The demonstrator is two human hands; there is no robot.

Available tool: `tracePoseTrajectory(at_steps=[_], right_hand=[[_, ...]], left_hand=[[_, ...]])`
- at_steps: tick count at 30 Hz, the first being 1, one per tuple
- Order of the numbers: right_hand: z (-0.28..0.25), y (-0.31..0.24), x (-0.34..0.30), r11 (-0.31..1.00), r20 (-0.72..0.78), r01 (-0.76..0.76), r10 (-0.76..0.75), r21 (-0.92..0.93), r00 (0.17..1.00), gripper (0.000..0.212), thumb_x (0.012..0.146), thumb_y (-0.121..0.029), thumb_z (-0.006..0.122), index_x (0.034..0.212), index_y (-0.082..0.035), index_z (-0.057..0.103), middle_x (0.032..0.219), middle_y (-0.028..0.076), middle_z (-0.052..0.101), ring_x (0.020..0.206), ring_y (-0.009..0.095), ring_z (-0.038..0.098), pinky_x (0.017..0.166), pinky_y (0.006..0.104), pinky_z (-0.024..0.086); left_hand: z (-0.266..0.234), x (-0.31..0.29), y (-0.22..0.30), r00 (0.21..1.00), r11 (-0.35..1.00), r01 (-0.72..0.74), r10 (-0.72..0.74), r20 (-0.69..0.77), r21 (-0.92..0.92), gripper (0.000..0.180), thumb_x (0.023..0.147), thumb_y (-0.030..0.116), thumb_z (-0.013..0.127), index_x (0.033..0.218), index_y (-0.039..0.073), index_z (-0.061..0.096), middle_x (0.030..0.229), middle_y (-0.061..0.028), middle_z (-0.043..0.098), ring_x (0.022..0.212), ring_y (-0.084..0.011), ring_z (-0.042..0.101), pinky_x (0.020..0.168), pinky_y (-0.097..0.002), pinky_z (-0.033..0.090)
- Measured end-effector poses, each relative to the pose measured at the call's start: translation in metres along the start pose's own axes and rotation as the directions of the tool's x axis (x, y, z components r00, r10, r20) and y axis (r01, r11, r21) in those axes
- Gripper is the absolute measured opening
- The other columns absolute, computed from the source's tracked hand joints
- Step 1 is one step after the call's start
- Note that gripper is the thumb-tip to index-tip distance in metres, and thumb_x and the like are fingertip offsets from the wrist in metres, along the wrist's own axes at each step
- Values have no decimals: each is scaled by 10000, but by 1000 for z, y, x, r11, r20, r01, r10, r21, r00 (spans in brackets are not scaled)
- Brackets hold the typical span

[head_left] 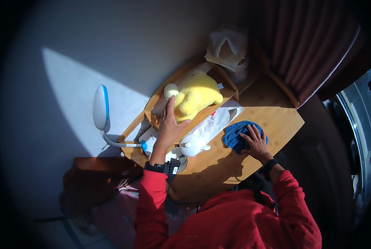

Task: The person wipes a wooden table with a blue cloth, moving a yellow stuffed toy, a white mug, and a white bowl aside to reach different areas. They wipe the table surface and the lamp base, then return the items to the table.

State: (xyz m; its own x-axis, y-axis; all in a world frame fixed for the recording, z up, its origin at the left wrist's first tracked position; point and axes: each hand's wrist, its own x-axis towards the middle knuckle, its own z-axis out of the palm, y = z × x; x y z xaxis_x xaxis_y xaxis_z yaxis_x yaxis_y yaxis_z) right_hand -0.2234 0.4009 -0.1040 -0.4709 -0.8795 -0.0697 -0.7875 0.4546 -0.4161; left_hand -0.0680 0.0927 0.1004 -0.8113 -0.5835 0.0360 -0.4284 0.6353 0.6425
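Cloth (pixel 232 135), blue, soft and crumpled, lies at three o'clock from view centre on the surface (pixel 278 124), smooth wood-grained with an angled edge. Right of the two hands (pixel 257 144): spread open, palm down on it. Left hand (pixel 172 128): part open against a fuzzy, rounded yellow plush toy (pixel 198 95) at twelve, by a wooden shelf (pixel 217 108); grip cannot be determined. Curved white lamp (pixel 99 108) at nine; pleated curtain (pixel 305 45) at two; sunlit wall (pixel 73 91) at ten.

Sunlight (pixel 75 91) slanted across a pale wall (pixel 111 37) at left; a wooden bench (pixel 276 120) stood mid-frame, and a dark, pleated curtain (pixel 310 45) hung at upper right.
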Motion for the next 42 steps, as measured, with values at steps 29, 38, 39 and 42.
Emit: tracePoseTrajectory(at_steps=[29,38,39,42], right_hand=[[-117,-59,87,266,-111,25,313,964,943,823,872,-305,742,1513,-125,259,1421,148,451,1160,256,512,905,361,467],[-92,-73,83,-2,3,-3,383,1000,924,532,914,-74,651,1371,-138,386,1287,43,488,1033,159,544,783,273,478],[-89,-78,79,-20,-22,33,396,999,918,557,905,-66,661,1377,-135,373,1288,55,486,1030,167,548,788,280,488],[-85,-93,72,-88,-73,124,439,988,896,656,880,-40,682,1413,-122,307,1318,91,463,1096,206,550,875,325,518]], left_hand=[[29,1,-2,831,806,-446,534,-154,389,619,726,-84,625,1234,243,490,1265,-142,448,1186,-396,496,963,-449,465],[45,4,7,973,653,-219,89,-213,-725,494,827,-66,581,1281,20,407,1401,-176,432,1316,-243,415,1119,-369,324],[42,4,11,962,642,-265,130,-238,-719,489,836,-47,598,1282,16,408,1403,-176,433,1315,-246,419,1123,-368,319],[27,6,27,938,593,-346,201,-282,-727,464,871,13,652,1275,-6,424,1401,-173,450,1312,-245,433,1137,-367,307]])
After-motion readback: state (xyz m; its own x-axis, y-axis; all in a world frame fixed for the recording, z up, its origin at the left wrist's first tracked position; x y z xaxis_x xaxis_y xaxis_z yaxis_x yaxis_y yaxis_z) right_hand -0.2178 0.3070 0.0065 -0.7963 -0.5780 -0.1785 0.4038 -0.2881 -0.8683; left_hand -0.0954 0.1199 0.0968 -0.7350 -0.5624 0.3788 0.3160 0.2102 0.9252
